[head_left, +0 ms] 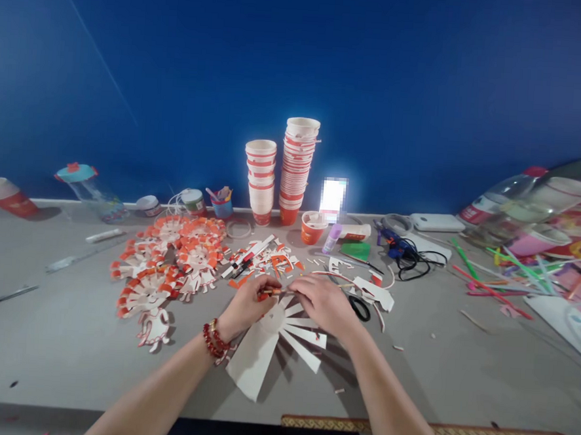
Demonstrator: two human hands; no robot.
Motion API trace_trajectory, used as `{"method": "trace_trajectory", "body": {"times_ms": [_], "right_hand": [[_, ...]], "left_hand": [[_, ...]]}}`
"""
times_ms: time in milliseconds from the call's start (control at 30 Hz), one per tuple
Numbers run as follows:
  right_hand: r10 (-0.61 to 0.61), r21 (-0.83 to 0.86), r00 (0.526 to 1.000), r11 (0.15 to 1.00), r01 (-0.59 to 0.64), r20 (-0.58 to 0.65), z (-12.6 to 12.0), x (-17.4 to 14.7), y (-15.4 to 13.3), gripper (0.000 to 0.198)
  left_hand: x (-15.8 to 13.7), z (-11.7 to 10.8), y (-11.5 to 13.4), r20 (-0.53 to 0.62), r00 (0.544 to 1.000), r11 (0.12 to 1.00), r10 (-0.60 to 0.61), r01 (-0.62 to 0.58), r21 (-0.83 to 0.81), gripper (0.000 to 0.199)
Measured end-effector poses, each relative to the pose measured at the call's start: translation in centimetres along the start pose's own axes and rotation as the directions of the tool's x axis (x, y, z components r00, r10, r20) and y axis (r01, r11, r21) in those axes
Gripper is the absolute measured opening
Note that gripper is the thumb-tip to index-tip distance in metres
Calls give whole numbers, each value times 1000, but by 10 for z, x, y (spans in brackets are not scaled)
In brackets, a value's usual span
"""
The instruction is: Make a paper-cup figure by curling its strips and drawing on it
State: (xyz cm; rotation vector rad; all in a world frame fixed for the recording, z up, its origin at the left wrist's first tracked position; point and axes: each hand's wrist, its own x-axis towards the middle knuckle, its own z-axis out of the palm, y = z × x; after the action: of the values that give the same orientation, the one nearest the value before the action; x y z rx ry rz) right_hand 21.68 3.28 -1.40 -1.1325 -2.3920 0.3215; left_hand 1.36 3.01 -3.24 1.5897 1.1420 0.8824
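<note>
Between my two hands, near the front of the table, lies a paper cup cut into strips (pixel 252 361), its white strips fanned out around the round base. My left hand (pixel 248 307), with red bead bracelets (pixel 216 341) at the wrist, is closed with its fingers pinching a strip at the cup's far side. From the right, my right hand (pixel 324 303) is closed on the same far strips, fingertips close to the left ones. The orange edge of a strip shows at the left fingertips. My fingers hide most of the gripped part. Black-handled scissors (pixel 360 308) lie beside my right hand.
Finished-looking orange-and-white paper lions (pixel 151 291) lie at left. Paper scraps (pixel 268 259) are ahead of my hands. Tall paper cup stacks (pixel 298 172) stand by the blue wall. A glue gun (pixel 397 244), pipe cleaners (pixel 492 292) and a bottle (pixel 503 191) are at right.
</note>
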Motion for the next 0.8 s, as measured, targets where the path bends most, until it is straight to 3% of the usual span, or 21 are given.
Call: {"method": "trace_trajectory", "body": {"times_ms": [167,300,367,500,633,800], "right_hand": [[122,-67,987,989,-129,-105,-17,-8,22,28],[351,-27,889,927,-375,-295,-23,-11,32,18],[424,81,859,904,-419,-286,-20,-9,29,16],[468,238,873,871,-429,-138,-8,-2,17,25],[453,265,888,869,-418,-84,-2,0,16,21],[338,302,941,900,-316,-25,4,0,16,14]], "left_hand": [[2,-1,-6,-75,994,997,-83,83,0,22],[2,1,-8,-116,986,992,-119,113,-58,25],[2,2,-6,-115,988,993,-103,96,-69,24],[-1,4,1,-80,995,995,-65,59,-82,21],[-4,4,8,-11,999,976,-44,41,-212,25],[-3,3,9,117,983,871,-140,179,-459,32]]}}
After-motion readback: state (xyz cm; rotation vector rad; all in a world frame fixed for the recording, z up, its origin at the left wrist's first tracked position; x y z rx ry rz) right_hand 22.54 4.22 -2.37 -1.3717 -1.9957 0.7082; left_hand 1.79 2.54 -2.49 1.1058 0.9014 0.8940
